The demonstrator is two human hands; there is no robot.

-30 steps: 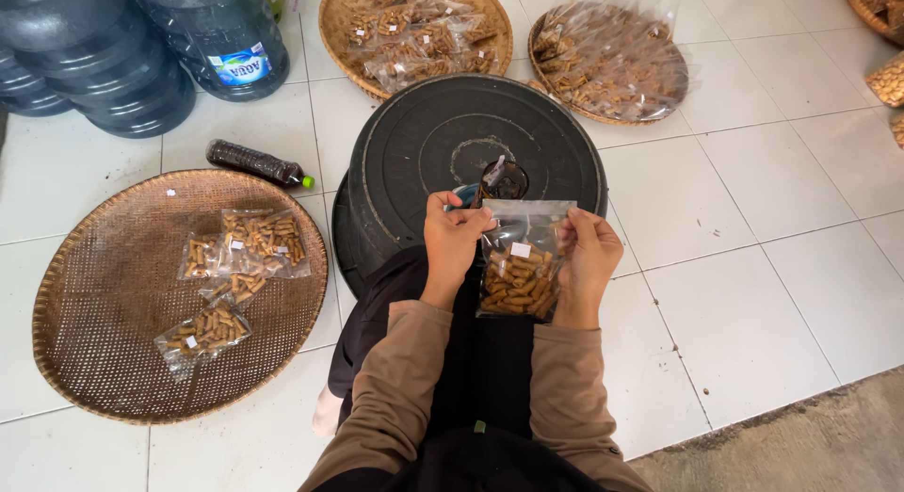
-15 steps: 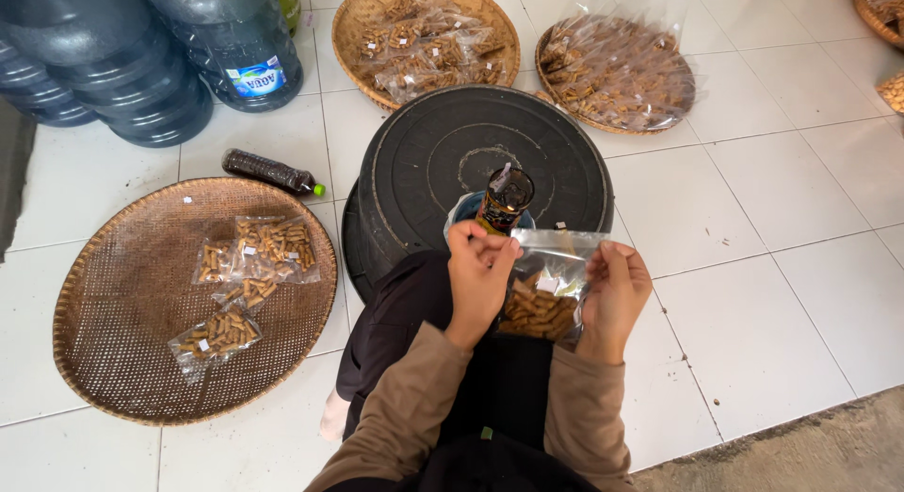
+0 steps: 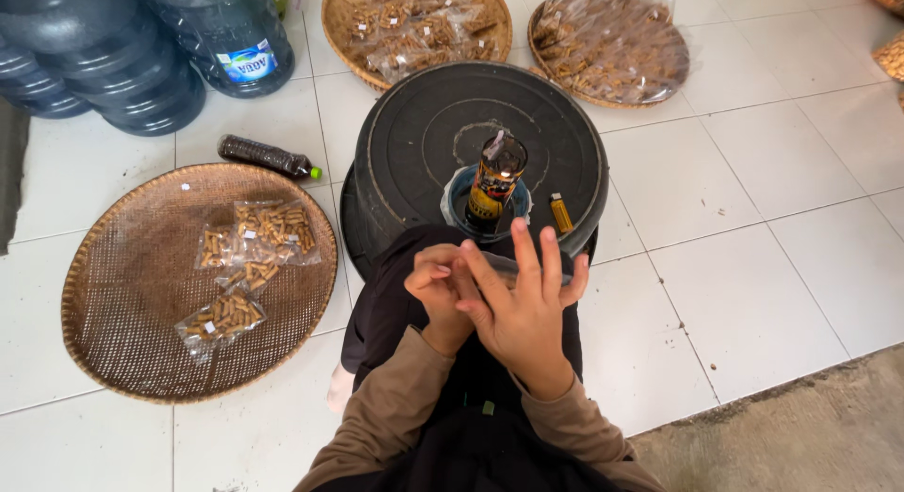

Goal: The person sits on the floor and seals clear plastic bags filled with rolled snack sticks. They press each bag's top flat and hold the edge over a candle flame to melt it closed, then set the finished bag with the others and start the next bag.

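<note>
A person sits on a white tiled floor [image 3: 753, 257], seen from above, both hands raised together before an upturned black tub [image 3: 405, 144]. The right hand [image 3: 523, 308] is spread, fingers fanned upward, its back to the camera; the left hand [image 3: 435, 290] is curled just behind it, touching it. A sliver of clear plastic [image 3: 504, 264] shows between the fingers, but whether either hand pinches it cannot be told. Brown sleeves [image 3: 386, 417] cover both forearms.

On the tub's flat bottom stands a dark bottle [image 3: 496, 179] in a small blue cup [image 3: 461, 195], with a yellow lighter [image 3: 560, 212] lying just beside it.

To the person's left, a wide woven tray [image 3: 113, 332] rests on the tiles, holding a few clear packets [image 3: 250, 252] of brown snack sticks. A dark plastic bottle [image 3: 266, 158] with a green cap lies on its side between that tray and the tub. Large blue water jugs [image 3: 141, 49] crowd the upper left corner. Beyond the tub, two more woven baskets sit side by side: one [image 3: 339, 31] with sealed packets, the other [image 3: 607, 48] heaped with snack bags under clear plastic. Bare grey concrete [image 3: 800, 435] borders the tiles at lower right.
</note>
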